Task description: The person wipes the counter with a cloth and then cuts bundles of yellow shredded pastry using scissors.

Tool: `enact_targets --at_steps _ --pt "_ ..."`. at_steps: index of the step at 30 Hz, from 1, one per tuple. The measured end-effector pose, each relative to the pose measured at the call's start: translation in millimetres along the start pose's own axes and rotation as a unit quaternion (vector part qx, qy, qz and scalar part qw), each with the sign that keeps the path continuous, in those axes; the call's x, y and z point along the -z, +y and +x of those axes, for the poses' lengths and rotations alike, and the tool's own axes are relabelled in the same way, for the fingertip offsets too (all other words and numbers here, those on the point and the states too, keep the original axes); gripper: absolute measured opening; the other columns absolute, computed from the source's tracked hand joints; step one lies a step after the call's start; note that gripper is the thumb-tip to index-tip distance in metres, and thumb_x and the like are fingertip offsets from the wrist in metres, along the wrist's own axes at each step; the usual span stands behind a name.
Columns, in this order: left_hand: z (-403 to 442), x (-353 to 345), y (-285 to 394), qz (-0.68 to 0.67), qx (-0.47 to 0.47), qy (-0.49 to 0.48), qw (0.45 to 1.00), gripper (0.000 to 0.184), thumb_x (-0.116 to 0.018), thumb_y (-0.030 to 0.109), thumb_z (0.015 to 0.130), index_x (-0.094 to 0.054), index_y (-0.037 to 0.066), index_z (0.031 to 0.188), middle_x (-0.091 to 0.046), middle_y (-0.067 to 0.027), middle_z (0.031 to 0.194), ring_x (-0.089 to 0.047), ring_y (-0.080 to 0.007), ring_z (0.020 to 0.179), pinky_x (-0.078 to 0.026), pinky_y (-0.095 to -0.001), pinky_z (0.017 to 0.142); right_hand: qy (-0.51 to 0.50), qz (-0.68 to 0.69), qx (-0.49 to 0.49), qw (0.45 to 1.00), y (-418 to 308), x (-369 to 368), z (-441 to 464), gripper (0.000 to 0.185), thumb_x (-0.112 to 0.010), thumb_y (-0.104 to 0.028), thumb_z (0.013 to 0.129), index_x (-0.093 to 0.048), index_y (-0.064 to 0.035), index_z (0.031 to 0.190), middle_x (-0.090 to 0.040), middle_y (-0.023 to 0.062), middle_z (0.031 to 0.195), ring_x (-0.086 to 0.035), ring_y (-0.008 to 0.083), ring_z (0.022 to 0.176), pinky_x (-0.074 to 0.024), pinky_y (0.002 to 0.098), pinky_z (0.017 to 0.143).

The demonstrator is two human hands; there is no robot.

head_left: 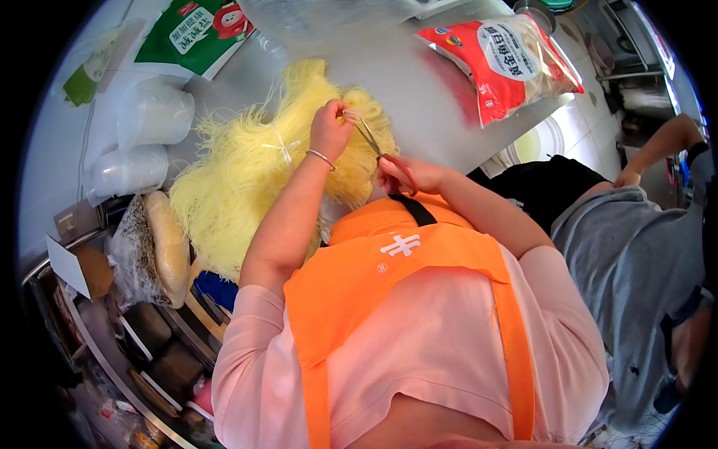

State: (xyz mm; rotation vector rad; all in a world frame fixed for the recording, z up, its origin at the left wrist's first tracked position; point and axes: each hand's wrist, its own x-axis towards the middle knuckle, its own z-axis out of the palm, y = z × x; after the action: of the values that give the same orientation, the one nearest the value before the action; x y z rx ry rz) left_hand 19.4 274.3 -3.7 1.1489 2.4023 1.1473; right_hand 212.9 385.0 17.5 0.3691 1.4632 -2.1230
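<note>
A large heap of thin yellow noodle-like strands (pixel 224 187) lies on the metal table in front of me, with a white tie (pixel 283 146) around one bundle. My left hand (pixel 333 129) is over the right part of the heap, its fingertips pinched together. Whatever they hold is too small to make out. My right hand (pixel 415 173) grips a pair of scissors (pixel 410 176) by the red handles. The metal blades point up and left, their tips close to my left fingertips.
On the metal table (pixel 419 97) lie a red bag (pixel 486 63) at far right and a green packet (pixel 196 34) at far left. Plastic tubs (pixel 153 112) and filled bags (pixel 164 239) stand at left. Another person (pixel 628 232) is close on my right.
</note>
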Motion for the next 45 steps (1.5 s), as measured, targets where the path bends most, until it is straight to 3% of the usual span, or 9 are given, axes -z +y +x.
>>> enact_targets --at_steps 8,15,17,23,26,28,35,42,45 --pt "-2.2 0.6 -5.7 -0.062 0.049 -0.004 0.997 0.022 -0.067 0.019 0.083 -0.057 0.002 0.092 -0.064 -0.0137 0.086 -0.061 -0.0278 0.08 -0.049 -0.0359 0.074 0.021 0.034 0.006 0.999 7.4 -3.9 10.8 0.061 -0.034 -0.064 0.092 -0.053 -0.0065 0.087 -0.052 0.0024 0.075 -0.053 0.0116 0.07 -0.0438 0.0262 0.065" --pt "-7.7 0.8 -3.6 -0.021 0.009 -0.001 1.0 0.023 -0.068 0.012 0.077 -0.056 0.002 0.093 -0.063 -0.0145 0.088 -0.059 -0.0305 0.086 -0.047 -0.0386 0.076 0.041 0.039 0.049 0.997 0.2 -7.9 23.3 0.064 -0.033 -0.065 0.092 -0.054 -0.0046 0.087 -0.053 0.0047 0.073 -0.053 0.0137 0.068 -0.0427 0.0269 0.063" --pt "-10.8 -1.4 -3.9 -0.015 0.011 0.01 1.0 0.024 -0.069 0.011 0.076 -0.056 0.002 0.093 -0.062 -0.0145 0.089 -0.059 -0.0307 0.087 -0.047 -0.0393 0.077 0.04 0.112 0.029 0.993 -0.3 -9.6 26.5 0.064 -0.033 -0.065 0.092 -0.053 -0.0045 0.089 -0.054 0.0057 0.075 -0.053 0.0143 0.067 -0.0424 0.0275 0.062" --pt "-16.8 -4.0 -0.9 -0.034 -0.053 0.027 0.998 0.022 -0.068 0.009 0.075 -0.055 0.003 0.092 -0.062 -0.0149 0.089 -0.058 -0.0335 0.087 -0.047 -0.0411 0.077 0.075 0.085 0.05 0.992 -5.5 -13.0 28.6 0.06 -0.037 -0.064 0.091 -0.05 -0.0063 0.088 -0.051 0.0032 0.075 -0.05 0.0125 0.064 -0.0424 0.0265 0.06" --pt "-15.5 1.3 2.2 0.019 -0.045 -0.021 0.999 0.02 -0.066 0.01 0.076 -0.055 0.003 0.091 -0.062 -0.0171 0.088 -0.058 -0.0367 0.085 -0.047 -0.0427 0.075 0.095 0.112 0.029 0.989 -3.9 -13.2 30.4 0.054 -0.041 -0.061 0.092 -0.049 -0.008 0.086 -0.048 0.0017 0.073 -0.048 0.0108 0.061 -0.0417 0.0254 0.056" --pt "-13.9 3.0 -0.1 0.028 -0.091 -0.046 0.994 0.019 -0.065 0.011 0.077 -0.054 0.003 0.09 -0.061 -0.0189 0.085 -0.057 -0.0391 0.082 -0.046 -0.0442 0.072 0.103 0.134 0.028 0.985 -2.0 -14.4 30.8 0.051 -0.043 -0.059 0.092 -0.05 -0.0085 0.085 -0.048 0.0015 0.072 -0.047 0.0102 0.058 -0.0409 0.0247 0.053" --pt "-17.5 4.8 -1.1 0.031 -0.081 -0.07 0.994 0.018 -0.065 0.01 0.076 -0.055 0.003 0.088 -0.061 -0.017 0.081 -0.058 -0.038 0.078 -0.047 -0.0442 0.07 0.141 0.126 0.017 0.982 4.0 -18.8 22.6 0.048 -0.051 -0.053 0.091 -0.052 -0.0057 0.082 -0.05 0.0018 0.068 -0.047 0.0103 0.051 -0.0399 0.0239 0.048" --pt "-21.5 9.5 -2.3 0.016 -0.125 -0.113 0.986 0.017 -0.065 0.011 0.074 -0.056 0.005 0.086 -0.063 -0.0126 0.085 -0.059 -0.0332 0.085 -0.047 -0.0416 0.075 0.155 0.102 -0.008 0.983 15.2 -7.2 11.7 0.051 -0.045 -0.056 0.093 -0.052 -0.0054 0.084 -0.052 0.0036 0.068 -0.05 0.0117 0.054 -0.0415 0.0256 0.049" --pt "-22.6 15.1 -9.7 0.038 -0.155 -0.163 0.974 0.021 -0.063 0.01 0.072 -0.056 0.007 0.091 -0.063 -0.0107 0.092 -0.057 -0.0319 0.093 -0.044 -0.0416 0.083 0.135 0.183 0.003 0.974 14.6 3.8 -4.9 0.058 -0.037 -0.063 0.092 -0.051 -0.0067 0.087 -0.053 0.0051 0.071 -0.053 0.0146 0.059 -0.0449 0.0297 0.057"
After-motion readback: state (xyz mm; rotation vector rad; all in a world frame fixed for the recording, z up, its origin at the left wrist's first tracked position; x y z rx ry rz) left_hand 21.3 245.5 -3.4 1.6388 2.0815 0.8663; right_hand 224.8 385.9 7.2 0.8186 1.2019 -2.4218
